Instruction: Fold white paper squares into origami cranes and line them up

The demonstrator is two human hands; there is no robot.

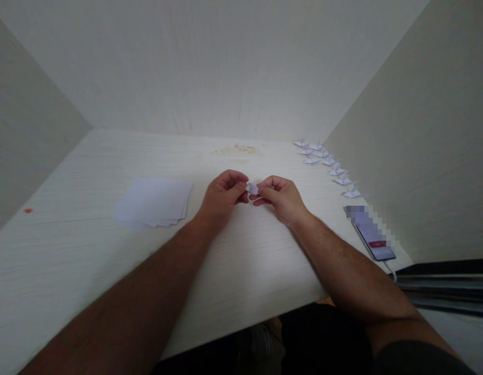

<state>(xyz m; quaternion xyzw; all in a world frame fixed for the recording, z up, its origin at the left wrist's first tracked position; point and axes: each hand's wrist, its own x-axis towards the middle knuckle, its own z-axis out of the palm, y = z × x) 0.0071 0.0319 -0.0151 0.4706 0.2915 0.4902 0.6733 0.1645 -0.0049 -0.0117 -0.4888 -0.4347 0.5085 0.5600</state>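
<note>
Two hands up, one workpiece: a small white folded paper piece (252,188), mid-table, held between them above the surface. My left hand (223,195) has thumb and fingers closed in a pinch on its left end; my right hand (282,197) pinches the right end the same way, lower fingers a bit loose and curled. Piece is compact, angular; exact folds too small to read. Far right: nine paper birds (344,181) by my count, give or take since the far ones overlap. All white, creased, with sharp points, bunched at the far end and trailing nearer in a rough line along the right wall (413,135). One stack of sheets (159,200) left of my left hand: plain white, smooth, flat, edges fanned unevenly; can't count the layers. One phone (370,232) near right, slim slab, rounded corners, lying flat, screen partly pixelated, one white cable (390,271) at its near end. Table (241,271) is off-white with streaky grain. Two marks on it: one brownish blotchy stain (243,149) far middle, one small red spot (27,211) far left.
</note>
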